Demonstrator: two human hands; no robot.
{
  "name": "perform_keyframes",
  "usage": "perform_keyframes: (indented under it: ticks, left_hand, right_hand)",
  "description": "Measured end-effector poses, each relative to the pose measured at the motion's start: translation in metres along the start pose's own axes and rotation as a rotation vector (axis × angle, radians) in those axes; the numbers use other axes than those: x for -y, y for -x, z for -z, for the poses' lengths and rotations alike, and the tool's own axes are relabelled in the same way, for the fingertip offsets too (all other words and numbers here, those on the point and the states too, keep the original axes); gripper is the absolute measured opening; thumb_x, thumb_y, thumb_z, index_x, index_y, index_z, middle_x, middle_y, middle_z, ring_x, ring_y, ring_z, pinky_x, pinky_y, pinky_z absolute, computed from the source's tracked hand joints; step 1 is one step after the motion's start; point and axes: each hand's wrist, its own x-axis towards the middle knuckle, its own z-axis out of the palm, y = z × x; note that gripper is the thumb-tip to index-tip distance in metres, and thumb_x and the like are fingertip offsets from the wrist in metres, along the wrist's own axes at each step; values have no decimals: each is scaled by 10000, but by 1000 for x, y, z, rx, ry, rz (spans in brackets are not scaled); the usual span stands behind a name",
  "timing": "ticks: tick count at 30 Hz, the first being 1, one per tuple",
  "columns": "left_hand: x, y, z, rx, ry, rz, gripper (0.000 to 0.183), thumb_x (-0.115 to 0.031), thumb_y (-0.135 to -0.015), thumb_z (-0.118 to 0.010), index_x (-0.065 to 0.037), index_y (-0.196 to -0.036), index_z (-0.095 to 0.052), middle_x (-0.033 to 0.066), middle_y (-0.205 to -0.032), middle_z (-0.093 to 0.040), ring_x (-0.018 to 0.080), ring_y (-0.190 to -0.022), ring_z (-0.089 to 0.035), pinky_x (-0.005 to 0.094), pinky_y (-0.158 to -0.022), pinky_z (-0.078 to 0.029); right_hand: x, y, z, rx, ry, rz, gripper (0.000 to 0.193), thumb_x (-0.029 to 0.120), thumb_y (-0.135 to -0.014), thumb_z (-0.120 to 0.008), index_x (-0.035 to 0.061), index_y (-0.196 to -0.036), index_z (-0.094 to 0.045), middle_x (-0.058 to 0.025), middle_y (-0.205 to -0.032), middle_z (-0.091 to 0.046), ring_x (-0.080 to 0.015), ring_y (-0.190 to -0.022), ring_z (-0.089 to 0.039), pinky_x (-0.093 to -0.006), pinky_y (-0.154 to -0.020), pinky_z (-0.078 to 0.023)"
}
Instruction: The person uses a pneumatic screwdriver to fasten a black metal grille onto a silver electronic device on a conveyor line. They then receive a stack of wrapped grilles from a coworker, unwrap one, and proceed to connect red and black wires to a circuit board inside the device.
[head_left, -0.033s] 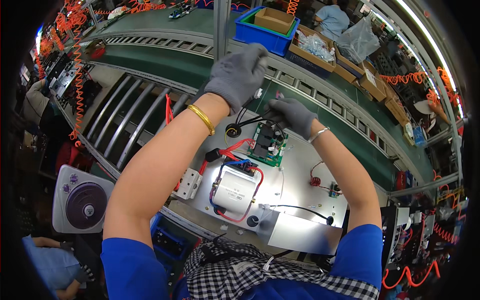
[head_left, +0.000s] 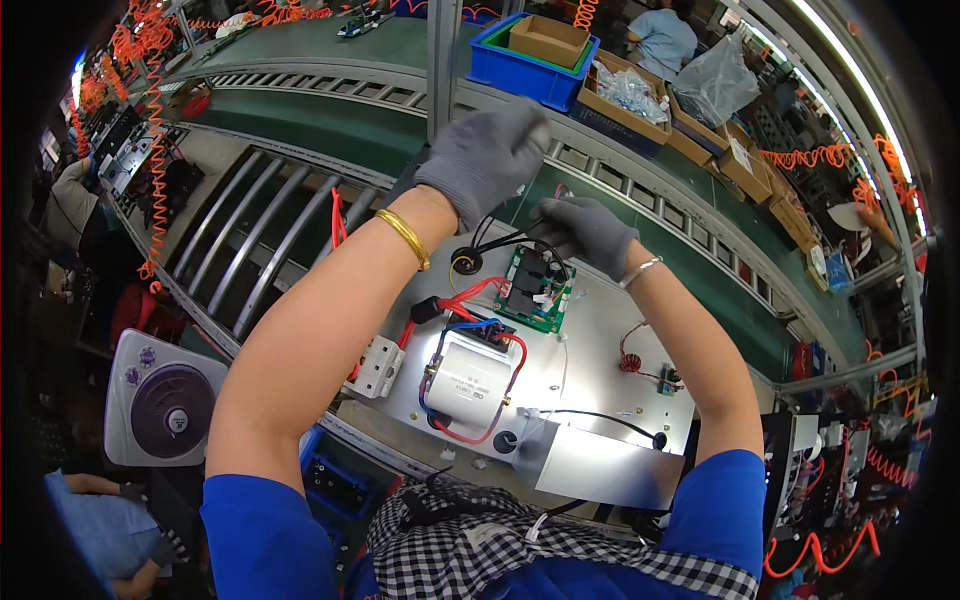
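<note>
My left hand [head_left: 485, 160], in a grey glove, is raised over the far edge of a pale metal panel [head_left: 595, 375]. Its fingers are curled together; whatever they pinch is hidden. To its right, my gloved right hand [head_left: 588, 235] closes around black cables [head_left: 505, 240], which run left to a black ring [head_left: 466, 262]. Just below the right hand lies a green circuit board [head_left: 540, 292] with black relays. Nearer to me, a white cylinder capacitor [head_left: 467, 385] is fixed to the panel, with red and blue wires beside it.
A white terminal block [head_left: 378, 366] sits at the panel's left edge. Metal rollers [head_left: 270, 225] lie further left, near a purple-and-white fan [head_left: 168, 400]. Beyond the green conveyor [head_left: 700, 250] stand a blue bin [head_left: 530, 65] and cardboard boxes [head_left: 625, 100]. Another person [head_left: 665, 42] works at the back.
My left hand has shifted slightly right and nearer to me, now covering most of a white connector that showed beside it. The right hand has barely moved.
</note>
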Motion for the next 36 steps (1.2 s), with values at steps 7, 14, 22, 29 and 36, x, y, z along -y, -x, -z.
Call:
perform_keyframes:
  ticks: [7, 14, 22, 29, 36]
  left_hand:
    - [11, 8, -12, 477, -67, -5, 322, -291, -866, -583, -40, -1065, -617, 159, -979, -693, 316, -929, -659, 407, -813, -516]
    - [-13, 3, 4, 938, 258, 404, 320, -174, -862, -632, -19, -1140, -602, 121, -967, -684, 181, -777, -675, 314, -674, -551]
    - [2, 0, 0, 816, 222, 380, 192, -114, -896, -587, 0, -1046, -621, 81, -852, -678, 133, -613, -619, 279, -577, -522]
    - [-6, 2, 5, 649, 403, 418, 193, -126, -879, -632, -21, -1041, -646, 44, -835, -674, 78, -553, -552, 236, -509, -453]
    - [-9, 10, 5, 1005, 436, 444, 178, -139, -876, -666, -61, -1031, -709, -16, -776, -668, 46, -526, -508, 213, -479, -412]
  right_hand:
    - [14, 36, -4, -99, 163, 272, 333, 353, -965, -602, 37, -1033, -681, -26, -890, -691, -79, -758, -608, -238, -663, -505]
    - [12, 44, -14, -242, 289, 425, 316, 328, -933, -655, 28, -1009, -721, 11, -797, -639, -55, -700, -489, -232, -636, -441]
    - [5, 37, -9, -161, 635, 408, 394, 378, -879, -689, 16, -1032, -712, -116, -907, -707, -192, -821, -640, -344, -769, -508]
    - [21, 18, 8, 59, 750, 186, 294, 280, -865, -679, 33, -1018, -724, -71, -806, -686, -151, -715, -633, -298, -664, -506]
    - [4, -54, 31, -245, 929, 348, 199, 251, -862, -685, 156, -1029, -737, -68, -927, -733, -227, -820, -691, -354, -755, -528]
